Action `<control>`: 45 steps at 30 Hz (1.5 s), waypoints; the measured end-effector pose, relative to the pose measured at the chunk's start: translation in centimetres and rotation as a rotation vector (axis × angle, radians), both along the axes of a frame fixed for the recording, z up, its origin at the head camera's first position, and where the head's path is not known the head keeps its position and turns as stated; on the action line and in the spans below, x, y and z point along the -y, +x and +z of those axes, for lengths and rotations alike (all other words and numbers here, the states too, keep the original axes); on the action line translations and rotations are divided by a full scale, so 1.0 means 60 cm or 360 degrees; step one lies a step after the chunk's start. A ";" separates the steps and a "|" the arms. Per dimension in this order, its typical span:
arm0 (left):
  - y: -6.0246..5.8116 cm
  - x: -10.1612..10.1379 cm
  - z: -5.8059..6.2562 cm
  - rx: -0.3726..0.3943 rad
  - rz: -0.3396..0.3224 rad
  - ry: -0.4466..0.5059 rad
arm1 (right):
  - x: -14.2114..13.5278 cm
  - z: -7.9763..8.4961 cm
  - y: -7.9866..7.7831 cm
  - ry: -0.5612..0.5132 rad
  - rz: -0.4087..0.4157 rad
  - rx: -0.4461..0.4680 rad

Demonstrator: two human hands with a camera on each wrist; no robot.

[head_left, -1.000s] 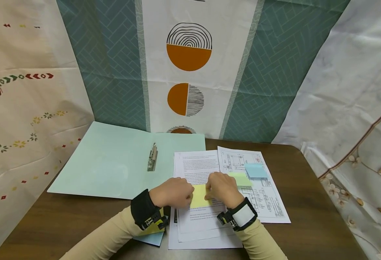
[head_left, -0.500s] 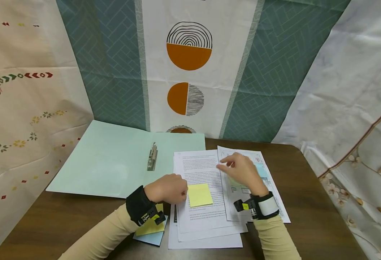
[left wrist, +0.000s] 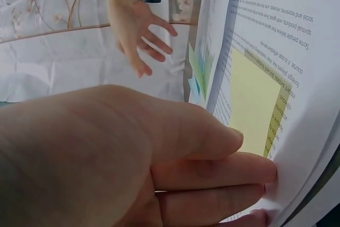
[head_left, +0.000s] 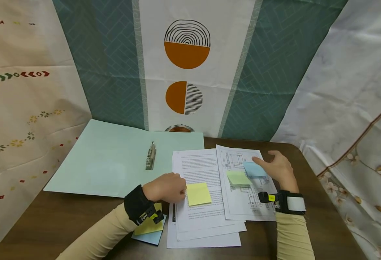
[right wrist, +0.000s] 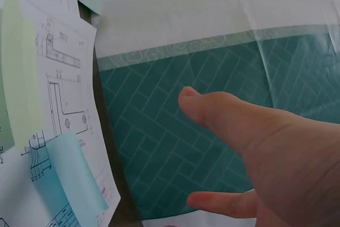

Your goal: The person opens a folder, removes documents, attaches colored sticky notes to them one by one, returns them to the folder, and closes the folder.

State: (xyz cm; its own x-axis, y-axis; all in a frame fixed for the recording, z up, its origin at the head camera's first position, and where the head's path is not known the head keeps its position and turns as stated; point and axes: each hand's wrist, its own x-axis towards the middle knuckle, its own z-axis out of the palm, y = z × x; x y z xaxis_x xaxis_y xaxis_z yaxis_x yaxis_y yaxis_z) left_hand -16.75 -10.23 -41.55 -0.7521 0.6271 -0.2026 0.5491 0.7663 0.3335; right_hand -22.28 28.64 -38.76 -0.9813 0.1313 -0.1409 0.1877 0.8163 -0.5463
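A yellow sticky note (head_left: 199, 194) lies on a page of printed text (head_left: 200, 162). At the note's left side my left hand (head_left: 165, 188) rests on the page. Its fingers look fairly straight in the left wrist view, with fingertips (left wrist: 270, 168) at the paper close to the note. My right hand (head_left: 278, 170) hovers over the right edge of a sheet of technical drawings (head_left: 240, 212), thumb and fingers spread, nothing between them. That sheet bears a green sticky note (head_left: 238, 178) and a blue sticky note (head_left: 254, 169), both lifting off the paper in the right wrist view.
An opened pale green folder (head_left: 105, 159) with a metal clip (head_left: 150, 157) lies at the back left. Yellow sticky notes (head_left: 148, 226) and a blue piece (head_left: 149, 237) lie below my left wrist. Hanging cloths (head_left: 112, 72) surround the brown table (head_left: 307, 202).
My right hand has let go of the yellow sticky note and moved right, past the drawings. My left hand has shifted slightly left, off the note.
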 end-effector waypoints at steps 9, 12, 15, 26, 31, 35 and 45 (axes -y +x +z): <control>0.002 0.000 0.006 0.0014 0.0020 -0.0010 | -0.015 -0.008 -0.007 0.0062 0.0076 0.0163; 0.002 -0.001 0.006 0.0021 0.0026 -0.0027 | -0.020 -0.023 -0.011 0.0088 0.0068 0.0193; 0.002 -0.002 0.007 0.0022 0.0026 -0.0040 | -0.024 -0.046 -0.015 0.0126 0.0056 0.0206; 0.001 -0.003 0.008 0.0025 0.0033 -0.0045 | -0.024 -0.082 -0.022 0.0112 0.0017 0.0241; 0.003 -0.001 0.009 0.0026 0.0027 -0.0023 | -0.024 -0.076 -0.026 0.0092 0.0017 0.0213; 0.001 0.002 0.008 0.0024 0.0002 0.0009 | -0.024 -0.054 -0.021 -0.0038 0.0014 0.0141; -0.023 0.017 -0.005 -0.0009 -0.0068 0.0223 | -0.009 0.018 0.007 -0.0566 0.0008 -0.0082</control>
State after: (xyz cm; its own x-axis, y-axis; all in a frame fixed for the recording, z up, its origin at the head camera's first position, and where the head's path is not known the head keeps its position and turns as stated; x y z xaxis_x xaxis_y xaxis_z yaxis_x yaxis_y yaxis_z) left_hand -18.10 -11.24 -41.84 -0.7248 0.6806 -0.1066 0.5827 0.6883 0.4321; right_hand -21.85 29.19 -37.68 -0.9888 0.0780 -0.1270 0.1487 0.5741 -0.8052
